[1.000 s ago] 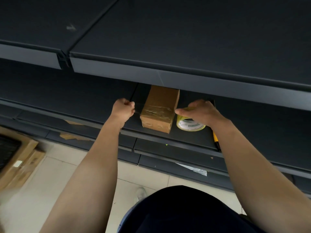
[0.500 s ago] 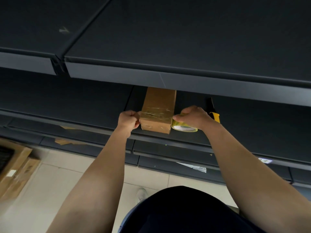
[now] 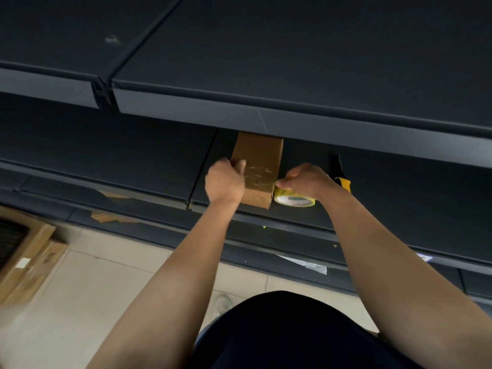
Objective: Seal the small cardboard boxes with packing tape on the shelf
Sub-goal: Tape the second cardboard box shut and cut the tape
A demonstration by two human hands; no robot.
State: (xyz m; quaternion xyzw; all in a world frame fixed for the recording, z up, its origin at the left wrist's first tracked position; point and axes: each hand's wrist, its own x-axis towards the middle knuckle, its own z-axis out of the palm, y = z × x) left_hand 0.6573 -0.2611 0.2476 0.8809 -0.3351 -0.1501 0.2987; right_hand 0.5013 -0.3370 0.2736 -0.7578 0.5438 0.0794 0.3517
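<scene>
A small brown cardboard box (image 3: 259, 155) lies on the dark middle shelf (image 3: 159, 169), its far end hidden under the shelf above. Shiny clear tape (image 3: 259, 177) crosses its top near the front. My left hand (image 3: 225, 182) grips the box's left side, thumb lying on the taped top. My right hand (image 3: 306, 179) holds a yellow roll of packing tape (image 3: 294, 200) against the box's right lower edge, fingers curled over the roll.
A yellow-and-black utility knife (image 3: 342, 177) lies on the shelf just right of my right hand. The upper shelf (image 3: 266, 121) overhangs the box. Cardboard scraps (image 3: 111, 217) sit on lower shelves, and flat cartons (image 3: 29, 257) lie on the floor at left.
My left hand moved right from pulling the tape end beside the box to gripping the box's left side. The right hand stayed at the box's right edge, still holding the roll.
</scene>
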